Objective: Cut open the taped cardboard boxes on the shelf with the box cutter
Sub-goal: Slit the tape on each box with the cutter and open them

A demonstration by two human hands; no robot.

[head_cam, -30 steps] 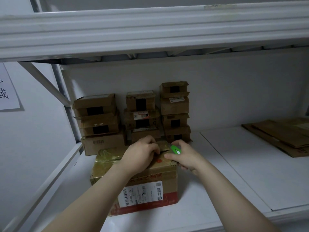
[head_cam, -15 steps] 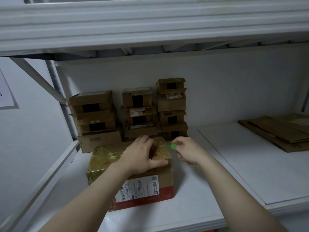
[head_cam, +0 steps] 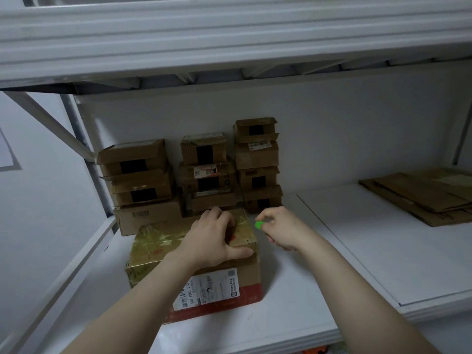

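A taped cardboard box (head_cam: 158, 247) with a shiny yellowish top and a white shipping label on its front stands on the white shelf (head_cam: 319, 264) before me. My left hand (head_cam: 213, 237) rests on the box's top right part, thumb stretched along the front edge. My right hand (head_cam: 282, 229) grips the green box cutter (head_cam: 260, 224) just off the box's right side, near its far corner. The blade is hidden from me.
Three stacks of small brown boxes (head_cam: 204, 175) stand against the back wall behind the taped box. Flattened cardboard sheets (head_cam: 424, 195) lie at the far right of the shelf. An upper shelf beam (head_cam: 229, 34) runs overhead.
My right hand with the cutter has moved off the box's top to its right side. My left hand has flattened onto the top.
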